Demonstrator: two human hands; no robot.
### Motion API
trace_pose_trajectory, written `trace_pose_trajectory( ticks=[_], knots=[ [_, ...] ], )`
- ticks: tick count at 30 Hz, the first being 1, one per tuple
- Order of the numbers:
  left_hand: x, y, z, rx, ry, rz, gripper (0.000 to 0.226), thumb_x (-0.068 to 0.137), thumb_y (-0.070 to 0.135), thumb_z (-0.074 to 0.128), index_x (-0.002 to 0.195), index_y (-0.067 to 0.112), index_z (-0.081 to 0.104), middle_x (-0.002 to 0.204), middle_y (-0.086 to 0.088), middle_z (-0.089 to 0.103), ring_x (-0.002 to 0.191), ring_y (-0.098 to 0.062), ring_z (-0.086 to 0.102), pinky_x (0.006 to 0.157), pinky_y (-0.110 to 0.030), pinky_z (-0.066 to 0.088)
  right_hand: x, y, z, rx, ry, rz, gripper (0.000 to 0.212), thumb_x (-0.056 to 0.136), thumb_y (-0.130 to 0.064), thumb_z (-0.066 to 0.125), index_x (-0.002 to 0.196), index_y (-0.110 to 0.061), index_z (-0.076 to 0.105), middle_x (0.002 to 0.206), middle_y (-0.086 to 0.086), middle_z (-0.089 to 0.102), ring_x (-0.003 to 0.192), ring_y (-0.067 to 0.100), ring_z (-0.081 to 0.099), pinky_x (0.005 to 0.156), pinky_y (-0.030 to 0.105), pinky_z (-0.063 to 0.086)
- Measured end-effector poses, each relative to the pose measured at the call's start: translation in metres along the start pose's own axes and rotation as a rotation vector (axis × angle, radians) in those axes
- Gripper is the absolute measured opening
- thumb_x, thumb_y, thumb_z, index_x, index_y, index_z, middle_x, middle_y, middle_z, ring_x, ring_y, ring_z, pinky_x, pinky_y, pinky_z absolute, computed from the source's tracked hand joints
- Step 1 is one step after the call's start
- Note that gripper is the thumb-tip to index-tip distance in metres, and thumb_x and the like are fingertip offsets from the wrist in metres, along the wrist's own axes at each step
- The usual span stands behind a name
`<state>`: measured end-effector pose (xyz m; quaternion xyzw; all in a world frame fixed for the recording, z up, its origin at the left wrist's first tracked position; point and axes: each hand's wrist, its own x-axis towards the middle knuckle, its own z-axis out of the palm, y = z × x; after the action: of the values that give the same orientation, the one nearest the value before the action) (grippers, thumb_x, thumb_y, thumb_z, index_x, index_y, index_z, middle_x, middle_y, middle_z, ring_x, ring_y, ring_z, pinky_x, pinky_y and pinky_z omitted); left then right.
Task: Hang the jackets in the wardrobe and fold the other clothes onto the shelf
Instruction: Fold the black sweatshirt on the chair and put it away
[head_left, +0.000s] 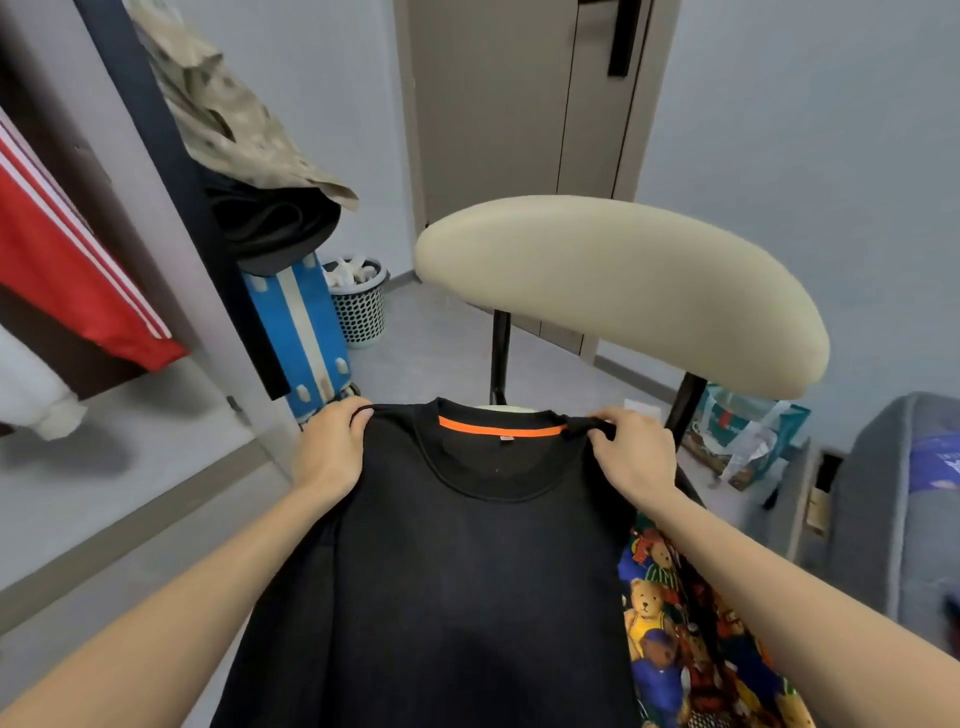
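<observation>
Black sweatshirt (457, 561) w/ orange neck tape is held spread over chair (623, 291), collar toward backrest. Left shoulder is gripped by left hand (332, 447), fingers curled round fabric edge; right shoulder is pinched by right hand (631, 454). Bear-print garment (675, 634) is seen under it, at right. Red jacket (67, 260) is hung in wardrobe (171, 171), far left.
</observation>
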<state>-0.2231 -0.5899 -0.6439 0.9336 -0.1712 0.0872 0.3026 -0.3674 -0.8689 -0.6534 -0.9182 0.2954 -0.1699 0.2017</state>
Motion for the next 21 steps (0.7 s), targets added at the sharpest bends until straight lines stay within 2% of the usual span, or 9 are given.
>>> trace_pose_trajectory(
  ticks=[2, 8, 17, 19, 21],
  knots=[
    [0.010, -0.013, 0.021, 0.017, -0.013, -0.004, 0.027, 0.102, 0.020, 0.043, 0.110, 0.011, 0.068, 0.114, -0.008, 0.067, 0.106, -0.028, 0.058, 0.084, -0.034, 0.040, 0.007, 0.006, 0.020, -0.046, -0.005, -0.004, 0.023, 0.093, -0.021, 0.053, 0.110, -0.023, 0.070, 0.103, 0.005, 0.072, 0.104, 0.029, 0.062, 0.089, 0.037, 0.043],
    [0.034, -0.042, 0.076, 0.083, -0.082, -0.040, 0.025, 0.103, 0.023, 0.043, 0.105, 0.016, 0.067, 0.107, -0.009, 0.068, 0.100, -0.031, 0.059, 0.076, -0.035, 0.041, 0.026, 0.022, 0.066, -0.131, 0.005, -0.018, 0.025, 0.095, -0.020, 0.051, 0.114, -0.021, 0.067, 0.105, 0.007, 0.070, 0.104, 0.031, 0.058, 0.088, 0.039, 0.041],
    [0.017, -0.062, 0.113, 0.267, -0.183, -0.012, 0.029, 0.104, 0.026, 0.034, 0.122, 0.019, 0.057, 0.117, -0.009, 0.061, 0.103, -0.028, 0.058, 0.081, -0.037, 0.043, 0.017, 0.047, 0.111, -0.228, -0.080, 0.018, 0.028, 0.101, -0.026, 0.042, 0.124, -0.025, 0.058, 0.108, 0.004, 0.062, 0.107, 0.027, 0.050, 0.090, 0.040, 0.028],
    [0.016, -0.055, 0.113, 0.418, -0.183, 0.011, 0.026, 0.104, 0.022, 0.038, 0.125, 0.019, 0.051, 0.120, -0.007, 0.057, 0.108, -0.027, 0.054, 0.088, -0.036, 0.039, 0.013, 0.046, 0.114, -0.268, -0.076, -0.024, 0.033, 0.101, -0.020, 0.042, 0.132, -0.024, 0.049, 0.116, 0.006, 0.059, 0.111, 0.027, 0.048, 0.096, 0.039, 0.029],
    [0.013, -0.044, 0.112, 0.526, -0.135, 0.037, 0.032, 0.099, 0.014, 0.048, 0.130, 0.019, 0.045, 0.126, -0.006, 0.047, 0.117, -0.024, 0.046, 0.097, -0.035, 0.033, 0.007, 0.041, 0.111, -0.314, -0.023, -0.131, 0.046, 0.096, -0.010, 0.049, 0.141, -0.018, 0.040, 0.126, 0.009, 0.053, 0.117, 0.029, 0.046, 0.103, 0.039, 0.031]
  ],
)
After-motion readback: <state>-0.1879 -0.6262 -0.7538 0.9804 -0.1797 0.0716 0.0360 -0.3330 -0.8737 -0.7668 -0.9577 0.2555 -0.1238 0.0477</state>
